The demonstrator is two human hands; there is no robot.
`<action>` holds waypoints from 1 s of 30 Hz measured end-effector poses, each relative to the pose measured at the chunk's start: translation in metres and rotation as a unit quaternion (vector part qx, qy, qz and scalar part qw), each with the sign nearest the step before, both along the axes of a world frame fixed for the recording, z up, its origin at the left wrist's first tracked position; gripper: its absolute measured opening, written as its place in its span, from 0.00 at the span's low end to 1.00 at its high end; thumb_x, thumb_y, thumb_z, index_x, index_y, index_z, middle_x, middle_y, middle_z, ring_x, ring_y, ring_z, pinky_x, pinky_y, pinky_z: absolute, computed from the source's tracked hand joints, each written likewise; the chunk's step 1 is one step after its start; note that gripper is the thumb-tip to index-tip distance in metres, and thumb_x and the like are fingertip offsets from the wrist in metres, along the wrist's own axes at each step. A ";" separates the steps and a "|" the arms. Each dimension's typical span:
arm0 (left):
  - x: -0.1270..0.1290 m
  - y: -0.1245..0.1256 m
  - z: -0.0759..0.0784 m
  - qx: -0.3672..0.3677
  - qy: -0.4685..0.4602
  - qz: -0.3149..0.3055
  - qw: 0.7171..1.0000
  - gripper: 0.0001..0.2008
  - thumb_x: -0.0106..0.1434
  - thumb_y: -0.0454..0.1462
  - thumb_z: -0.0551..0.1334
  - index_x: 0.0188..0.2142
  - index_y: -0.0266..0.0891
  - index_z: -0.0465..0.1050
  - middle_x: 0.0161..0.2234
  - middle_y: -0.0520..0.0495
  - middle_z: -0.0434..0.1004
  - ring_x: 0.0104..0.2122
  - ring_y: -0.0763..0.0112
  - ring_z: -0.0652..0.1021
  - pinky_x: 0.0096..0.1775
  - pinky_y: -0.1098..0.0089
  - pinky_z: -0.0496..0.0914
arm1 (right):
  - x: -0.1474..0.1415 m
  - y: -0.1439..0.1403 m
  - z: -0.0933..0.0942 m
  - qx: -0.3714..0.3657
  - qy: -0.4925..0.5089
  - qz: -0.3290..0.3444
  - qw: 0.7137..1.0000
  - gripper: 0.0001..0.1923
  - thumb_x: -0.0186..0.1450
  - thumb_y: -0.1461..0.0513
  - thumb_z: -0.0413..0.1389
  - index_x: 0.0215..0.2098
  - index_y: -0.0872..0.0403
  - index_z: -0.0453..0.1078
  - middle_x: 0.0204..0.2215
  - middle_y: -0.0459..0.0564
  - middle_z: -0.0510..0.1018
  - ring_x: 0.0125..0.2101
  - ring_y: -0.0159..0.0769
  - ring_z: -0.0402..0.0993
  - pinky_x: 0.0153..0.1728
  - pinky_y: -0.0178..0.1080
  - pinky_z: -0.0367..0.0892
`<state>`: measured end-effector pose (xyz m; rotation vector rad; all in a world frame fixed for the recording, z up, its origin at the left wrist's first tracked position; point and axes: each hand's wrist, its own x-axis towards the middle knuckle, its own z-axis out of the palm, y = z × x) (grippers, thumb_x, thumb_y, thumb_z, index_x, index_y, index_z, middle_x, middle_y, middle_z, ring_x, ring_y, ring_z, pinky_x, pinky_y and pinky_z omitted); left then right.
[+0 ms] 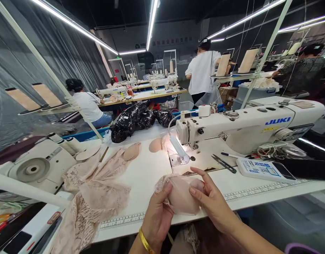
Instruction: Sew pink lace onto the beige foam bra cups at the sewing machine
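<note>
Between my two hands is a beige bra cup [182, 195] with a lace edge, held up just above the front of the white table. My left hand [158, 210], with a gold bangle at the wrist, grips its left side with the thumb on top. On the right side, my right hand [211, 195] pinches the cup between thumb and fingers, its index finger raised. Behind the cup stands a white JUKI sewing machine [244, 121], its lamp [178, 147] lit over the needle area. Another beige cup piece [157, 144] lies left of the needle.
Beige lace pieces [96, 197] spread over the table's left side and hang off its front edge. Thread snips [223, 163], a pen [232, 155] and a phone [265, 169] lie on the right. Black plastic bags [133, 120] sit behind. Co-workers [203, 70] are farther back.
</note>
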<state>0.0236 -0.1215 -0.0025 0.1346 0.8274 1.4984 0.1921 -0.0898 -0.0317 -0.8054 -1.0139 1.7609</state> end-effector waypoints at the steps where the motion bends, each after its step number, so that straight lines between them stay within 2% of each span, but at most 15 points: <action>1: 0.000 -0.001 0.000 0.003 0.012 0.001 1.000 0.17 0.58 0.31 0.75 0.48 0.36 0.81 0.49 0.42 0.85 0.49 0.60 0.83 0.54 0.65 0.79 | 0.000 -0.001 0.000 -0.003 0.008 -0.003 1.000 0.40 0.64 0.49 0.69 0.67 0.40 0.56 0.40 0.45 0.79 0.41 0.39 0.75 0.44 0.39 0.70; 4: 0.000 -0.001 0.000 -0.012 0.018 0.005 1.000 0.17 0.59 0.31 0.75 0.48 0.36 0.81 0.48 0.40 0.85 0.50 0.57 0.83 0.53 0.63 0.79 | 0.001 -0.001 0.000 -0.015 0.028 -0.014 0.999 0.38 0.63 0.49 0.69 0.66 0.40 0.58 0.36 0.44 0.79 0.37 0.37 0.75 0.41 0.37 0.71; 7: 0.001 0.000 0.001 -0.049 0.010 0.001 0.999 0.13 0.61 0.28 0.70 0.46 0.33 0.82 0.45 0.39 0.86 0.44 0.59 0.85 0.51 0.63 0.80 | 0.002 0.000 0.002 -0.018 0.032 -0.020 0.999 0.38 0.63 0.49 0.70 0.65 0.41 0.60 0.35 0.44 0.78 0.35 0.36 0.75 0.41 0.38 0.72; 10: 0.002 0.003 0.005 -0.068 -0.006 -0.004 0.998 0.10 0.64 0.26 0.66 0.44 0.29 0.82 0.43 0.37 0.86 0.39 0.61 0.86 0.49 0.63 0.81 | 0.004 0.001 0.003 -0.011 0.030 -0.022 0.999 0.38 0.63 0.50 0.70 0.65 0.41 0.60 0.40 0.46 0.80 0.38 0.37 0.76 0.43 0.38 0.72; 13: 0.003 0.005 0.008 -0.056 -0.038 -0.015 0.998 0.11 0.63 0.24 0.65 0.44 0.30 0.82 0.43 0.37 0.86 0.38 0.62 0.86 0.49 0.64 0.81 | 0.005 0.002 0.001 -0.006 0.034 -0.010 0.999 0.38 0.64 0.51 0.69 0.66 0.40 0.59 0.46 0.48 0.80 0.43 0.39 0.77 0.47 0.41 0.72; 16: 0.006 0.006 0.010 -0.027 -0.061 -0.018 0.998 0.12 0.62 0.26 0.67 0.45 0.33 0.82 0.45 0.40 0.86 0.40 0.64 0.85 0.51 0.64 0.79 | 0.006 0.004 -0.002 0.000 0.032 -0.012 0.999 0.38 0.64 0.52 0.70 0.67 0.39 0.58 0.50 0.49 0.80 0.48 0.42 0.77 0.51 0.43 0.71; 18: 0.008 0.007 0.010 -0.008 -0.044 -0.024 0.999 0.11 0.62 0.29 0.71 0.45 0.34 0.82 0.46 0.41 0.86 0.43 0.63 0.85 0.53 0.64 0.79 | 0.006 0.004 -0.003 0.000 0.032 -0.017 0.999 0.38 0.64 0.52 0.70 0.67 0.39 0.58 0.51 0.49 0.80 0.50 0.43 0.76 0.51 0.43 0.71; 24: 0.013 0.010 0.009 0.021 0.025 -0.075 0.997 0.19 0.56 0.36 0.78 0.47 0.32 0.83 0.47 0.37 0.86 0.49 0.52 0.83 0.56 0.58 0.76 | 0.006 0.006 -0.002 -0.001 0.036 -0.006 0.999 0.40 0.64 0.52 0.70 0.68 0.39 0.57 0.50 0.49 0.80 0.48 0.42 0.77 0.52 0.45 0.71; 30: 0.012 0.012 0.009 -0.001 0.014 -0.070 0.997 0.19 0.54 0.34 0.78 0.45 0.32 0.83 0.47 0.37 0.86 0.49 0.52 0.83 0.57 0.58 0.76 | 0.008 0.009 -0.001 0.006 0.025 -0.006 1.000 0.42 0.63 0.52 0.71 0.69 0.40 0.56 0.48 0.49 0.81 0.46 0.42 0.78 0.51 0.45 0.72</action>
